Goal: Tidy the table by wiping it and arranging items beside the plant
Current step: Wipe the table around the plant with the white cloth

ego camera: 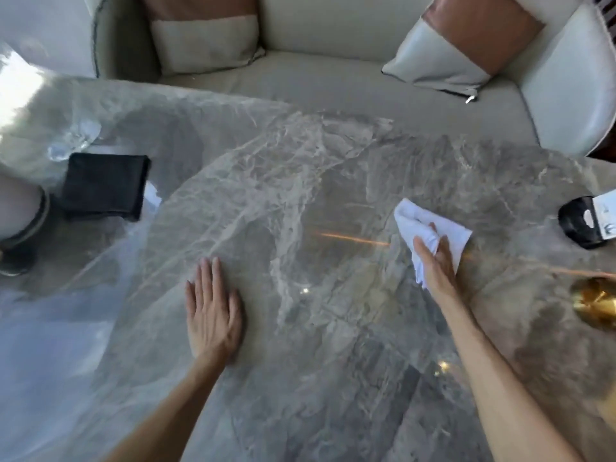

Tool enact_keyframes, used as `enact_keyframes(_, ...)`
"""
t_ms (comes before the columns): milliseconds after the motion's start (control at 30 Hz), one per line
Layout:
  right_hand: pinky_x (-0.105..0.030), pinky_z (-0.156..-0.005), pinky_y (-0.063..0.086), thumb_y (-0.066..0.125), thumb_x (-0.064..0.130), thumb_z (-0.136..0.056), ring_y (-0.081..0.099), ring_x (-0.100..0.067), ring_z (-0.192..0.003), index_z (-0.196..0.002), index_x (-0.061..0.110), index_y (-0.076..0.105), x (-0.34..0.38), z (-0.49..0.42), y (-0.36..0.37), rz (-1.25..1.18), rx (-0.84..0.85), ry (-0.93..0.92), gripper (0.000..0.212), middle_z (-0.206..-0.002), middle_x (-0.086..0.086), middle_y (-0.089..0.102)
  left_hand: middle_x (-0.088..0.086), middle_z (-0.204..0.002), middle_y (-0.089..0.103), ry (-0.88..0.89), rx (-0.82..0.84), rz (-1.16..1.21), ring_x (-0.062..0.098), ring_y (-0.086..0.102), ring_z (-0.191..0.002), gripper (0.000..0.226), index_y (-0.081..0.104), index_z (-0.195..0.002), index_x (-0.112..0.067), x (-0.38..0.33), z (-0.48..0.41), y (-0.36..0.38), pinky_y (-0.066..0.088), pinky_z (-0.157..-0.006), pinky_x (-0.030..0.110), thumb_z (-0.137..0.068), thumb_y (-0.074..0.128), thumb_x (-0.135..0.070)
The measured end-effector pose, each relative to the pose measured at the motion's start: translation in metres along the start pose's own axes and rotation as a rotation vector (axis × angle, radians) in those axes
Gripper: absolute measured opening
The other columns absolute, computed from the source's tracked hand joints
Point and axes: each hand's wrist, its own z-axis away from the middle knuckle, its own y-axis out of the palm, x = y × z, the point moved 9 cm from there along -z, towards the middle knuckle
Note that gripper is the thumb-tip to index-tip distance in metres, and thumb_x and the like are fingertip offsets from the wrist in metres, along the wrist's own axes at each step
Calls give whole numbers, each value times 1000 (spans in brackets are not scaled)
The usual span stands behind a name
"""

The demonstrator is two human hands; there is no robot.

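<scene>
Currently the white cloth lies bunched on the grey marble table, right of centre, under the right hand, whose fingers close around it. The left hand rests flat, fingers spread and holding nothing, well apart from the cloth. A black folded item sits far left; a black-and-white object at the right edge.

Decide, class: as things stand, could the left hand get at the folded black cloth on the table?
Probably yes. The left hand lies flat and empty on the table, and only bare marble shows between it and the black cloth further to its left.
</scene>
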Motion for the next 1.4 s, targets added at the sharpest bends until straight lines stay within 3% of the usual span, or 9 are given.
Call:
enact_keyframes(200, -19, -114, 4, 40, 70, -85, -1, 28, -134, -147, 51, 23, 4, 20, 20, 150, 115, -199, 67, -142, 53, 14, -2, -166, 4, 11, -20, 27, 9, -2, -153, 69, 0, -156, -26, 4, -7, 4, 1, -126, 39, -92, 24, -33)
enact_keyframes(367, -26, -124, 1, 35, 51, -92, 14, 7, -147, -139, 54, 29, 18, 69, 52, 312, 156, -354, 48, -158, 15, 30, -2, -166, 3, 27, 6, 16, 12, -2, -153, 70, 0, -156, -26, 0, -4, 3, 1, -126, 41, -91, 25, -32)
enact_keyframes(467, -36, -125, 5, 34, 48, -93, 18, 0, -148, -146, 36, 33, 14, 100, 71, 342, 141, -390, 54, -158, 7, 32, -1, -166, 4, 23, 20, 1, 14, -2, -154, 71, 2, -156, -25, 0, -4, 3, 2, -125, 43, -90, 26, -31)
enact_keyframes(567, -41, -125, 1, 31, 48, -96, 9, -6, -151, -152, 26, 26, 12, 132, 99, 376, 149, -403, 60, -161, 11, 21, 0, -166, 4, 26, 37, -19, 15, -2, -154, 72, 4, -156, -24, -1, -5, 4, 3, -125, 44, -88, 26, -31)
enact_keyframes(700, -33, -120, -19, 13, 69, -93, -16, -5, -150, -150, 49, -1, 16, 156, 127, 384, 254, -385, 62, -162, 22, -7, 0, -166, 2, 30, 46, -31, 15, -3, -154, 73, 3, -156, -25, -1, -4, 5, 3, -125, 45, -88, 28, -30)
enact_keyframes(800, -42, -122, -9, 9, 66, -96, -7, -11, -152, -150, 49, 14, 18, 153, 117, 402, 78, -327, 57, -165, 14, 3, 0, -166, 1, 31, 47, -39, 15, -5, -154, 73, 2, -156, -26, 0, -5, 5, 2, -125, 45, -88, 29, -29)
enact_keyframes(967, -64, -118, 9, 26, 71, -90, 11, -31, -152, -152, 42, 16, 18, 140, 126, 912, -238, -178, 69, -164, -6, 14, 0, -166, 1, 39, 39, -35, 16, -3, -154, 74, 5, -156, -25, -2, -3, 4, 3, -125, 45, -87, 30, -29)
enact_keyframes(1233, -66, -116, 12, 33, 71, -89, 17, -30, -150, -148, 48, 25, 42, 88, 121, 813, -418, -80, 64, -162, -4, 23, -1, -166, 2, 32, 16, -32, 15, -3, -154, 77, 4, -156, -26, 0, -3, 3, 2, -125, 43, -85, 32, -28)
enact_keyframes(1400, -63, -117, 5, 35, 68, -88, 19, -29, -148, -142, 53, 28, 71, 79, 148, 814, -341, -219, 57, -158, 2, 25, -1, -166, 2, 25, 32, -42, 15, -5, -153, 74, 6, -156, -25, -1, -2, 4, 1, -125, 44, -87, 30, -29)
